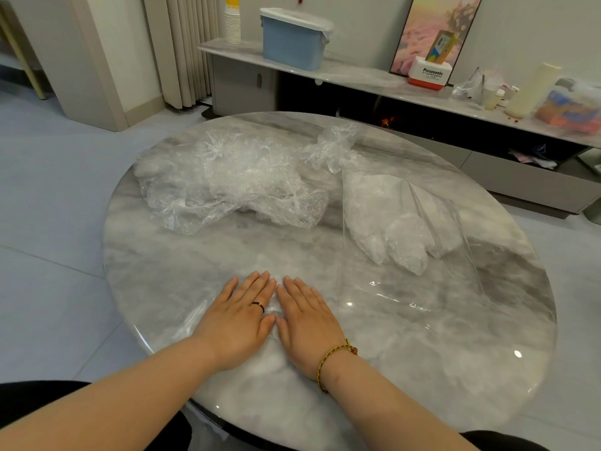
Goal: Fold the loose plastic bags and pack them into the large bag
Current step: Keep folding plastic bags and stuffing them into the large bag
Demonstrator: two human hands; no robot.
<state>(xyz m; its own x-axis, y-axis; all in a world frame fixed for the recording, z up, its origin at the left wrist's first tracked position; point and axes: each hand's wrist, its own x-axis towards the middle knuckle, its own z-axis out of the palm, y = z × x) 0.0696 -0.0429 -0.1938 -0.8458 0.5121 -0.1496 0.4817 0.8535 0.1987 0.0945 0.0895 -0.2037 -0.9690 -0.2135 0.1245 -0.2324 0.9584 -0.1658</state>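
Both palms lie flat, side by side, fingers straight: left hand (242, 317) and right hand (305, 323) press one clear bag (276, 308) onto the table (487, 369); its edges are hard to trace. Ahead-right, nearer my right hand, lies the large bag (400, 229), long axis running away from me; the loose pile (234, 180) sits ahead-left.

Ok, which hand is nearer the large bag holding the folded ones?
Right. The right hand lies flat just left of the large bag and nearer the camera; the left hand lies flat beside it, farther from the bag.
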